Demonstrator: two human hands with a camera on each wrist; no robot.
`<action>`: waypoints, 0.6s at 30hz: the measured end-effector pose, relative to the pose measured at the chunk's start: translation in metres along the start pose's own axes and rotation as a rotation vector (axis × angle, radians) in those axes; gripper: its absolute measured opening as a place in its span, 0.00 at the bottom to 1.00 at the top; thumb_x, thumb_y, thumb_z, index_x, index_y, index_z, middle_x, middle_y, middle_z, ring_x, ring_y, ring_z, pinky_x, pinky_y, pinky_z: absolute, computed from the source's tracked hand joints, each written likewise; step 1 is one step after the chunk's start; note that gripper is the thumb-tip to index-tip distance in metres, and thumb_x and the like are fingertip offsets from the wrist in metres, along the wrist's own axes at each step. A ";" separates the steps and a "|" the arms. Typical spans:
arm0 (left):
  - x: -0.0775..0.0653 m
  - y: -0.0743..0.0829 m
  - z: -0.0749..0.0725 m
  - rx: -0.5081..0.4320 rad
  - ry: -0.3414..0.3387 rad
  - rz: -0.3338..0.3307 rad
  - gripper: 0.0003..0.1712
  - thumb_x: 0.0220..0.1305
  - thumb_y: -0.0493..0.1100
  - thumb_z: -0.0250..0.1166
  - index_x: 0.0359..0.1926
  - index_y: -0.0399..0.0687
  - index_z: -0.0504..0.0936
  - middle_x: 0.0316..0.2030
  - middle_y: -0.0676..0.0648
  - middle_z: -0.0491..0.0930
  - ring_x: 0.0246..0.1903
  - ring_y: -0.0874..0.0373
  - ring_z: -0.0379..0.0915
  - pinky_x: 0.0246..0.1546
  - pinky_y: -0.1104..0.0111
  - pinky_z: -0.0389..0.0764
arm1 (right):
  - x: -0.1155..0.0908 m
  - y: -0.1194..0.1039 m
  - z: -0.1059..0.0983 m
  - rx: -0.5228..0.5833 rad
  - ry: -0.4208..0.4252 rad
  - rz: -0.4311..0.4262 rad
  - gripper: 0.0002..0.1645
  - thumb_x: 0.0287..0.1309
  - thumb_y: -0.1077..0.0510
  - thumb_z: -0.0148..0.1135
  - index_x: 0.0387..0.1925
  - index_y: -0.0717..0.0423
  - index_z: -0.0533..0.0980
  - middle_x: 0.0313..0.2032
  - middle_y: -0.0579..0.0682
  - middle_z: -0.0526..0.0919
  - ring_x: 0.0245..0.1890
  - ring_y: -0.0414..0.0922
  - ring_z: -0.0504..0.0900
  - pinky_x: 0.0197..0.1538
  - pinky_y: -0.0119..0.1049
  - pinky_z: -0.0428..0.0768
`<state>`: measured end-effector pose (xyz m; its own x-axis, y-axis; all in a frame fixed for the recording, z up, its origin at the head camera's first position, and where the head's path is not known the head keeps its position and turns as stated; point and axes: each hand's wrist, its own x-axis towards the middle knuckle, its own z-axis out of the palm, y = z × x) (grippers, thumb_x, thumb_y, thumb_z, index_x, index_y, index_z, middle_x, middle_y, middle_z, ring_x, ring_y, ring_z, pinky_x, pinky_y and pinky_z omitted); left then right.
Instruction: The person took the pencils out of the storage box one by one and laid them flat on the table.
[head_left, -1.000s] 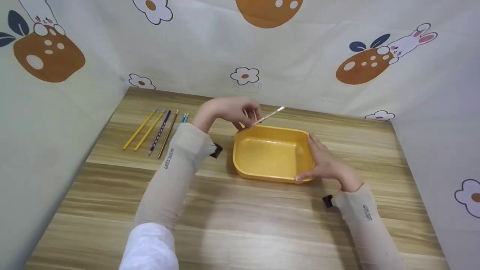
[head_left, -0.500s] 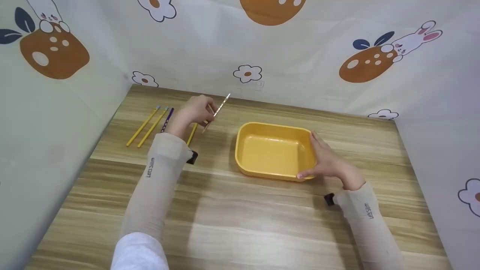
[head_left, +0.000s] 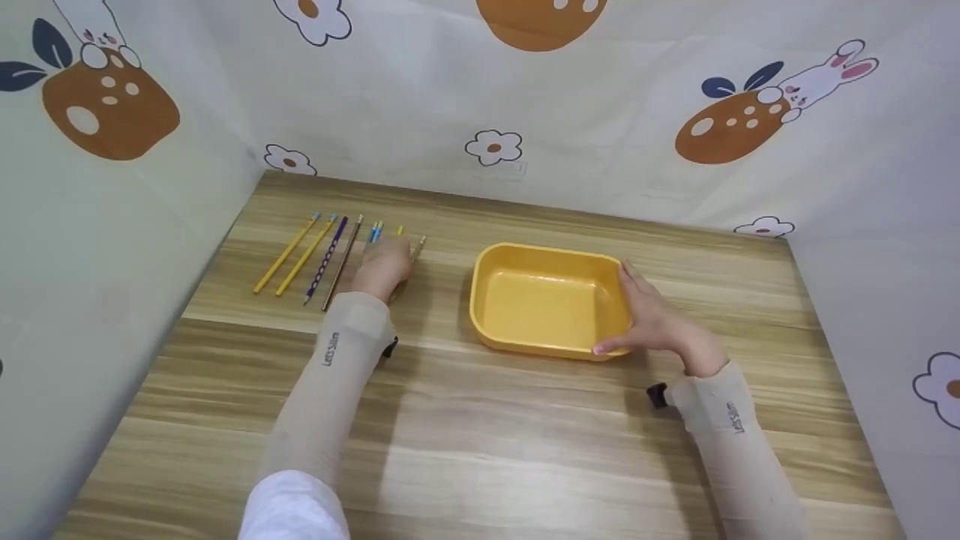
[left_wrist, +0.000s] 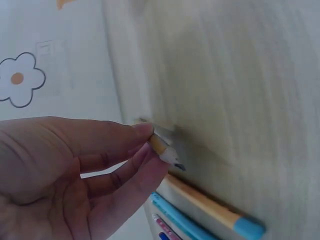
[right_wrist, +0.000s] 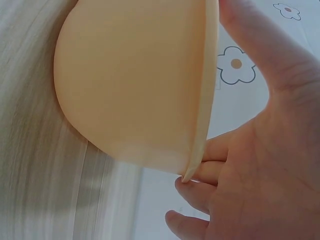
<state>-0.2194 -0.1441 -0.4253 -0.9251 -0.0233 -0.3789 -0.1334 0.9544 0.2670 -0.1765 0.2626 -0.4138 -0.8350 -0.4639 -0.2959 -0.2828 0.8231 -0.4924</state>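
Observation:
My left hand pinches a pencil between thumb and fingers, low over the right end of a row of pencils. In the left wrist view the sharpened tip of this pencil sticks out past the fingertips, beside a yellow pencil and a light-blue pencil. The hand hides part of the row from above. My right hand grips the right end of a yellow plastic box, thumb at the near rim and fingers at the far side. Inside, the box holds nothing.
Left of the hand lie two yellow pencils, a purple spotted pencil and a brown pencil, roughly parallel. The wooden table meets a patterned cloth wall at the back and sides.
My left hand has carried the pencil from the box's back left corner leftward, then down to the right end of the pencil row. The right hand has stayed at the box.

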 end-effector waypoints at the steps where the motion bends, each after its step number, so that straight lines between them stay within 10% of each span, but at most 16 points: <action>1: 0.001 0.001 0.002 0.018 0.005 -0.007 0.09 0.67 0.30 0.55 0.38 0.33 0.82 0.44 0.35 0.83 0.35 0.49 0.75 0.41 0.60 0.84 | 0.001 0.000 0.000 0.000 0.000 0.004 0.87 0.37 0.34 0.81 0.75 0.72 0.31 0.77 0.68 0.28 0.77 0.68 0.33 0.78 0.63 0.40; 10: 0.005 0.006 0.018 0.072 0.066 -0.096 0.16 0.69 0.28 0.52 0.53 0.33 0.80 0.50 0.34 0.83 0.45 0.45 0.80 0.47 0.57 0.85 | 0.005 0.005 -0.001 -0.006 -0.013 0.026 0.87 0.38 0.32 0.79 0.75 0.72 0.32 0.77 0.68 0.28 0.77 0.67 0.34 0.77 0.65 0.41; 18: 0.008 0.010 0.002 0.035 0.079 -0.095 0.15 0.71 0.31 0.54 0.54 0.32 0.80 0.50 0.34 0.83 0.45 0.46 0.82 0.47 0.55 0.86 | 0.007 0.008 -0.008 -0.021 0.010 0.022 0.86 0.39 0.31 0.77 0.76 0.69 0.31 0.77 0.68 0.27 0.77 0.70 0.35 0.76 0.68 0.42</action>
<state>-0.2271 -0.1344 -0.4274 -0.9343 -0.1362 -0.3295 -0.2105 0.9566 0.2016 -0.1887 0.2687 -0.4131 -0.8456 -0.4425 -0.2986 -0.2742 0.8400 -0.4683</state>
